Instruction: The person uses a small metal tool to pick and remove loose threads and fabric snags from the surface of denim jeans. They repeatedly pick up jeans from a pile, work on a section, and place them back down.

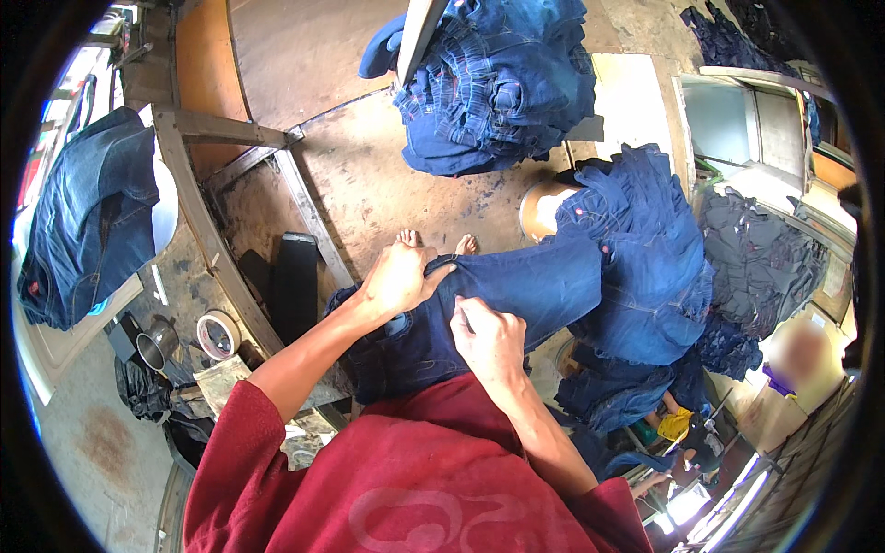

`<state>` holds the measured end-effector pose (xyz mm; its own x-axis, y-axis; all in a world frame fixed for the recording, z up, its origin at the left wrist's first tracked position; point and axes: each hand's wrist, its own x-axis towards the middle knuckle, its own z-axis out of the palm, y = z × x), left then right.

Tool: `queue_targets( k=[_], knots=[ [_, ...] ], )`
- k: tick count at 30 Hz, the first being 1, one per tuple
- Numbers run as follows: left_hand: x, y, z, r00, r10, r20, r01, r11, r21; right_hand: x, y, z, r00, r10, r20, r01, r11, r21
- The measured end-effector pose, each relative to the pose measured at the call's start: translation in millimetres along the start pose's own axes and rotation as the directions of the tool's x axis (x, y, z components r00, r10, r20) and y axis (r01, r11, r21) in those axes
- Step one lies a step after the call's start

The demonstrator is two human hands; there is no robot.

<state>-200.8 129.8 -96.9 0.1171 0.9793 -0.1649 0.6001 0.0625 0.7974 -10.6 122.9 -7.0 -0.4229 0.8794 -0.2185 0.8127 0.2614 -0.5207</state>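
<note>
A pair of dark blue jeans (544, 281) lies across my front, with a faded leg stretching to the right. My left hand (398, 279) is closed on its upper edge, thumb and forefinger pinching the denim. Lower and to the right, my right hand (490, 343) is curled with its fingertips against the same jeans, gripping the cloth; the fold between its fingers is hidden. Just right of the leg's end, a tall stack of blue jeans (636, 267) stands close by. Bunched dark denim lies beneath my left wrist.
A large heap of jeans (493, 92) stands ahead beyond my feet. More jeans (92, 212) drape at the left, near a tape roll (218, 335) and a metal mug (158, 342). Wooden frame bars (313, 217) run at left. Dark garments (761, 258) pile far right; another person's yellow-clad part (676, 424) shows lower right.
</note>
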Motion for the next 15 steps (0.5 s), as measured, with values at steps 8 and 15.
queue_targets(
  k=[8,15],
  knots=[
    [0.9,0.3,0.5,0.998,-0.051,0.041,0.051,0.999,0.013,-5.7,3.8,-4.6,0.998,0.05,0.035,-0.048,0.998,-0.048],
    [1.6,0.6,4.7,0.995,-0.096,0.039,0.093,0.994,0.061,-22.3,1.1,0.2,0.998,0.031,-0.048,-0.028,0.999,0.046]
  ],
)
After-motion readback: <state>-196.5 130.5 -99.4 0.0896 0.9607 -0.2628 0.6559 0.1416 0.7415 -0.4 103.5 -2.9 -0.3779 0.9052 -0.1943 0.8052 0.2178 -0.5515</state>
